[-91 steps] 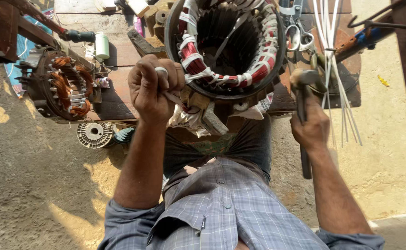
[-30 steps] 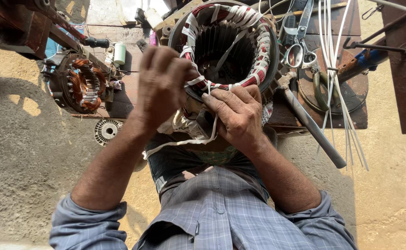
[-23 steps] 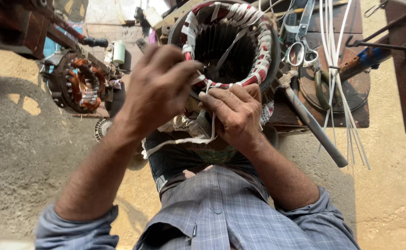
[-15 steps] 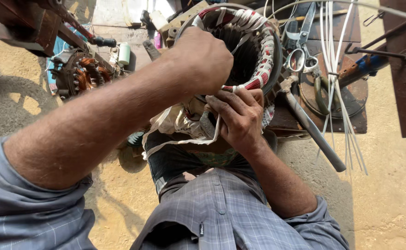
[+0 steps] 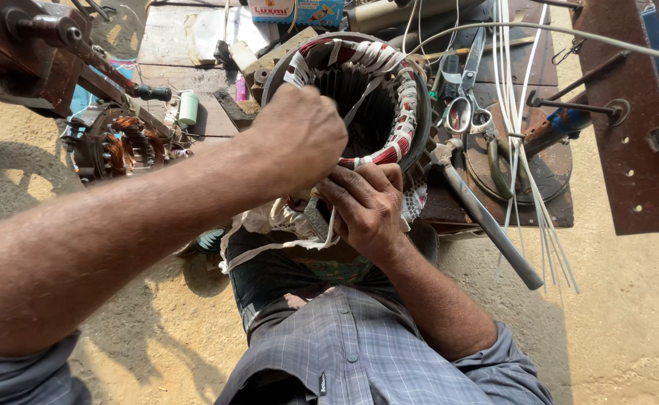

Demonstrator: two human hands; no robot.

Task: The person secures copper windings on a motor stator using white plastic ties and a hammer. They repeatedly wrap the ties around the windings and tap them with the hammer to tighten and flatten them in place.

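At the far left a second, smaller stator with bare copper coils (image 5: 112, 146) lies on the sandy ground, beside a small pale green spool (image 5: 188, 108) and under a rusty red metal frame (image 5: 22, 52). The left hand (image 5: 299, 139) comes in across the view on a raised forearm, fist closed at the near rim of the large motor stator (image 5: 352, 97); its fingers are curled together, but what they pinch is hidden behind the knuckles, so I cannot tell what it grips. The stator rests tilted against the person's lap and the edge of a wooden work board (image 5: 525, 202), its bore facing the camera. Just below the rim, the right hand (image 5: 367, 210) presses on the winding, fingers bent and pinched on the white tape (image 5: 299, 244), whose loose strip trails down over the knees. The coil ends around the far and right side of the ring are already bound in alternating red and white wraps; the near section under the hands looks like the stretch being tied, so the lacing seems to me well advanced yet not closed. To the right lie scissors (image 5: 464, 105), a grey metal rod (image 5: 487, 225) and a bundle of thin white sleeves (image 5: 525, 165).
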